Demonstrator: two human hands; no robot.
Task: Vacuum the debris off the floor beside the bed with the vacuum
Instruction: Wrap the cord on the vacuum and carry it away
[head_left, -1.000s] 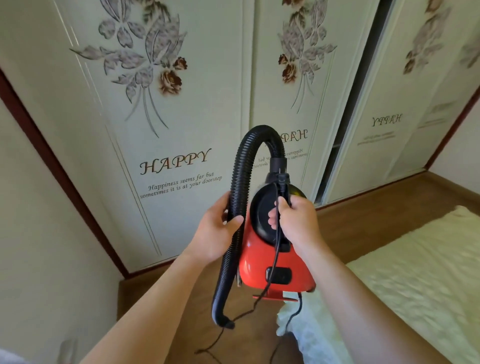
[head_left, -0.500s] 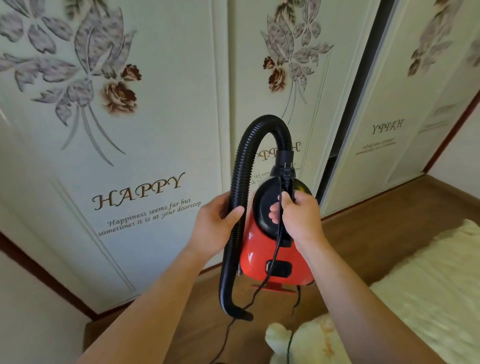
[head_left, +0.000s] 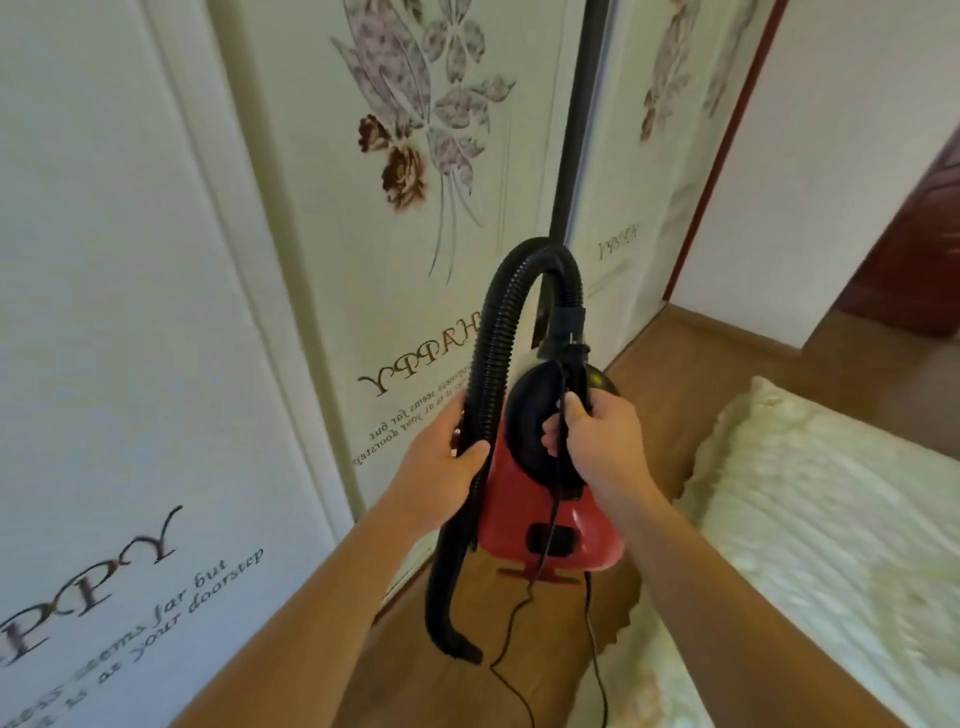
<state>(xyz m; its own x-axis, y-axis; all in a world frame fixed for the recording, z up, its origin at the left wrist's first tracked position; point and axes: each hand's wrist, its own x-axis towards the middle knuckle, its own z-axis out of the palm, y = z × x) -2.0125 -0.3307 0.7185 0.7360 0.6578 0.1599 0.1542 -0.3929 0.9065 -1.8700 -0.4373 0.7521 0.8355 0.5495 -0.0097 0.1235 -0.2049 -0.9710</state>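
Observation:
I hold a small red vacuum (head_left: 582, 535) up in the air in front of me. My right hand (head_left: 597, 441) grips its black handle together with the thin black cord. A ribbed black hose (head_left: 493, 364) arches over the top and hangs down on the left, and my left hand (head_left: 441, 467) is closed around it. The hose nozzle (head_left: 457, 644) dangles above the wooden floor (head_left: 467, 691). The bed (head_left: 810, 545) with a cream fluffy cover lies at the right. No debris shows on the visible floor.
Pale wardrobe doors (head_left: 363, 260) with flower prints and "HAPPY" lettering stand close on the left and ahead. The black cord (head_left: 514, 649) trails down to the floor. A narrow strip of floor runs between wardrobe and bed toward a white wall (head_left: 831, 182) at the right.
The view has swung to the right and closer to the wardrobe. Both hands keep the same hold on the vacuum and hose, which stay raised.

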